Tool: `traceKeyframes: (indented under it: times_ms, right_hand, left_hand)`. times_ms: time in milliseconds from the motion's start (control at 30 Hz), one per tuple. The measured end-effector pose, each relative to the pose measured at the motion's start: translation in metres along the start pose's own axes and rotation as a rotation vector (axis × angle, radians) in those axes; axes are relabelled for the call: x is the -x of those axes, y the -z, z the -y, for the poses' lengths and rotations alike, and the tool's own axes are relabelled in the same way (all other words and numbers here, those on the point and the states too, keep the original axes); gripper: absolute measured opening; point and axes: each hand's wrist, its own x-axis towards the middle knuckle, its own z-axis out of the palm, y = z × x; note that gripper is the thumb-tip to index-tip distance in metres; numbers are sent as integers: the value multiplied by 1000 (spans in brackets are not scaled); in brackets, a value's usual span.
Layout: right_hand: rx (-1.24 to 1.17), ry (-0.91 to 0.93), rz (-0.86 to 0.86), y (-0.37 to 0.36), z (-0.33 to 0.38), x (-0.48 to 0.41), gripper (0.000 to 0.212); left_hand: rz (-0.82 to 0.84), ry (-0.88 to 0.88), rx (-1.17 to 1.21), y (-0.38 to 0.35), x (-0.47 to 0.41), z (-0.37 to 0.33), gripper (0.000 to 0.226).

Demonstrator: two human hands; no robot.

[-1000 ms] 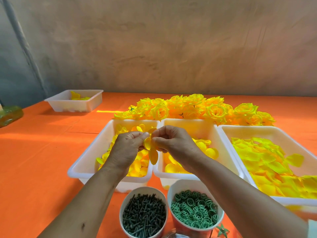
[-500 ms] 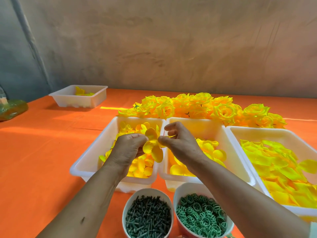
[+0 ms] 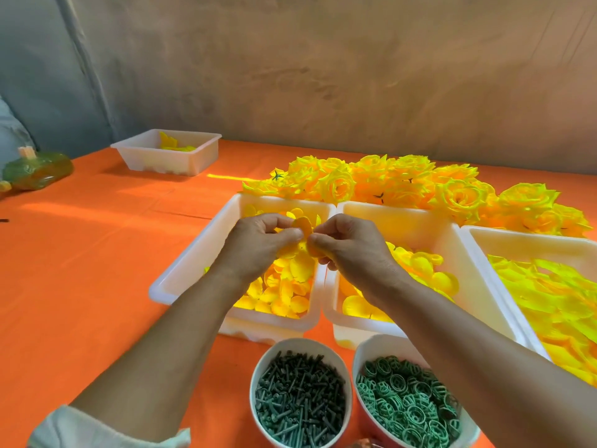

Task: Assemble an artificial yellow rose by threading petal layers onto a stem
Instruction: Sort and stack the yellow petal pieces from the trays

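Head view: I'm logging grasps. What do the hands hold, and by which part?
The left hand and the right hand each pinch one small yellow petal layer near its middle, from opposite sides. No stem is visible.

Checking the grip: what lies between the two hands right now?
A yellow petal layer, pinched from both sides by the left hand and the right hand; the head view shows it above the left petal tray.
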Motion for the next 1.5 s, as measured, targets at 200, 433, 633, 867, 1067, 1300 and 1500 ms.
traceKeyframes:
  times_ms: [200, 433, 633, 867, 1067, 1300, 1500]
  right_hand:
    - [-148, -156, -66, 11, -20, -3, 10]
    - [-203, -209, -47, -6, -29, -1, 10]
    - [-133, -176, -50, -3, -27, -1, 5]
    - [397, 23, 95, -19, -16, 3, 18]
    - [510, 424, -43, -19, -3, 14, 34]
    - [579, 385, -24, -15, -7, 11, 22]
    - [354, 333, -60, -9, -11, 12, 15]
  left_hand:
    - [120, 256, -376, 32, -12, 21, 30]
    - [326, 199, -1114, -1, -4, 40, 13]
    - [-6, 314, -679, 34, -16, 31, 12]
    - [-221, 214, 22, 42, -9, 23, 15]
    - [-174, 147, 144, 6, 0, 23, 11]
    - [145, 231, 799, -21, 13, 16, 11]
    - [235, 276, 908, -17, 10, 20, 20]
